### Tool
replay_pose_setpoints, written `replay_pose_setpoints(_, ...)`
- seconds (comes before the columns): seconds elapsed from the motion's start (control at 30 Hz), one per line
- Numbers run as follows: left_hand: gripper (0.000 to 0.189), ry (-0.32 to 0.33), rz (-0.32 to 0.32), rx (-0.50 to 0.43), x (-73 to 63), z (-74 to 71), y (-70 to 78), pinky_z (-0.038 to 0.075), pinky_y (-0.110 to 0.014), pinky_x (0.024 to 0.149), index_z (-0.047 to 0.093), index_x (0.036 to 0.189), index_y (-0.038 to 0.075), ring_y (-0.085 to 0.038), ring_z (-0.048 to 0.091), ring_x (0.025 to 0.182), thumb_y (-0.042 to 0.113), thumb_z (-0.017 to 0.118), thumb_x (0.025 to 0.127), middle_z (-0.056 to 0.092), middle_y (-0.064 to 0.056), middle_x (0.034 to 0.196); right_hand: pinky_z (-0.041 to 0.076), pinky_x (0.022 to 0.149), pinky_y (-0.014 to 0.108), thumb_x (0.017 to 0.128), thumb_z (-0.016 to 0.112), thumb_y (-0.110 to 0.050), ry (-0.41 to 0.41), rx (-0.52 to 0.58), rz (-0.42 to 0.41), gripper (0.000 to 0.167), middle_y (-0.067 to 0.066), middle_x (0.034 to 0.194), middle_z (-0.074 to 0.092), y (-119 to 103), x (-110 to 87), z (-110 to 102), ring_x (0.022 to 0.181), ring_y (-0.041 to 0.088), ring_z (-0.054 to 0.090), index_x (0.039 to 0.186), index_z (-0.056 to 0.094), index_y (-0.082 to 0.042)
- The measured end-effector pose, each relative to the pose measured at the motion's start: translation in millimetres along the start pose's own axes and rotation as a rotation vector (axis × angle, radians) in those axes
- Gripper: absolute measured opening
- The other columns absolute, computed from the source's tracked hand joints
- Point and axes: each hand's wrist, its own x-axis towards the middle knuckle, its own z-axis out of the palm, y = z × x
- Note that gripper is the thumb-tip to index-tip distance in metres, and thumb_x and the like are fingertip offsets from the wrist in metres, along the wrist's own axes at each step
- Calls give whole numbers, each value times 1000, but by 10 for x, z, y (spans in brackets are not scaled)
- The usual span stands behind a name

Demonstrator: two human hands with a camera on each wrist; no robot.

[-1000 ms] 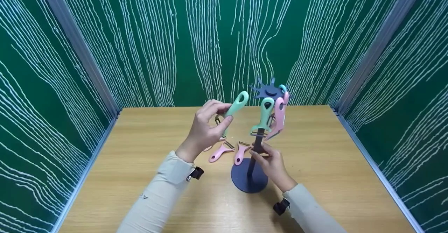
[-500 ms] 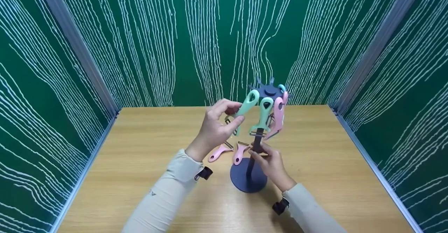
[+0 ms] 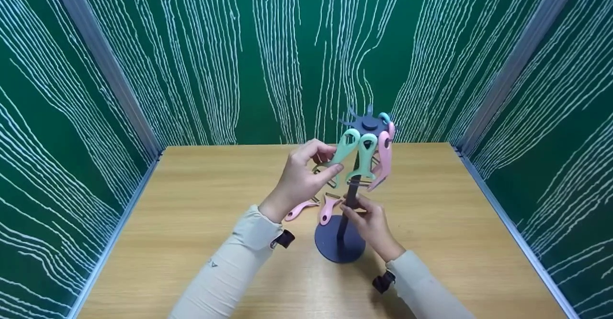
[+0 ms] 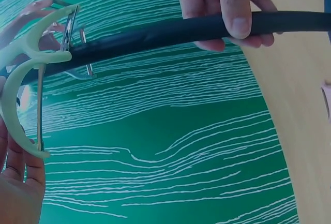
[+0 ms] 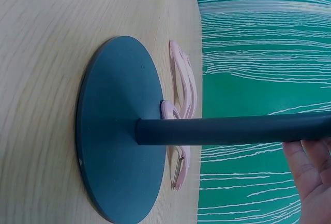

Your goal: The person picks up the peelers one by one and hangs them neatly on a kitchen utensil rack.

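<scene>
My left hand (image 3: 304, 173) pinches a light green peeler (image 3: 346, 147) between thumb and fingers, its holed handle end up against the hook wheel (image 3: 368, 123) of a dark blue stand. The peeler's head and blade (image 4: 40, 113) show large in the left wrist view. Just to the right, another green peeler (image 3: 366, 153) hangs from a hook. Beyond it hang pink peelers (image 3: 385, 153) and a blue-handled one (image 3: 384, 117). My right hand (image 3: 376, 224) grips the stand's pole (image 3: 351, 195) at mid-height, thumb across the front.
On the wooden table (image 3: 191, 204), pink peelers (image 3: 328, 211) lie left of the pole, by the stand's round base (image 5: 119, 131). Several bare hooks (image 3: 352, 113) point to the back and left. Green walls with white lines (image 3: 268, 46) enclose the table.
The left hand has moved right, bringing the green peeler from beside the stand to the hook wheel, next to the hanging green one. The right hand stays on the pole.
</scene>
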Motion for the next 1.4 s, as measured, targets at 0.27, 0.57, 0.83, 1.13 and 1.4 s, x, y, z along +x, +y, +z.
replay_pose_setpoints(0.27,23,-27,-35,-26,-11,64,39,52,-25,82,69,115,2,-18,61,91,8,82,97,70,-10,99,64,78,19,94,80,5,-10,-21,10,16,8,96,83,11,7,-12,89,9,77,107,79,-4)
replay_pose_setpoints(0.57,27,-24,-20,-2,-110,6,-62,60,-39,90,72,118,0,-24,69,99,9,83,96,76,-12,110,63,77,18,93,79,7,-3,1,24,17,12,97,82,17,-9,-12,90,7,76,110,78,5)
replay_pose_setpoints(0.83,29,-24,-31,59,-304,-93,-290,61,-37,94,73,120,0,-27,70,105,9,83,95,76,-14,112,63,76,16,93,77,11,-12,45,57,21,17,100,80,18,-13,8,93,3,74,114,75,11)
replay_pose_setpoints(1.13,27,-27,-127,88,-562,-177,-627,63,-45,91,74,119,1,-28,71,103,7,83,95,76,-14,111,63,77,19,94,78,9,-14,38,84,21,17,102,81,19,-13,10,94,5,75,115,75,12)
replay_pose_setpoints(1.4,25,-80,-251,150,-782,-194,-918,63,-50,93,74,119,1,-26,71,102,7,81,97,76,-13,111,64,77,21,93,79,10,-7,34,72,21,20,102,82,9,-10,11,94,9,77,113,77,9)
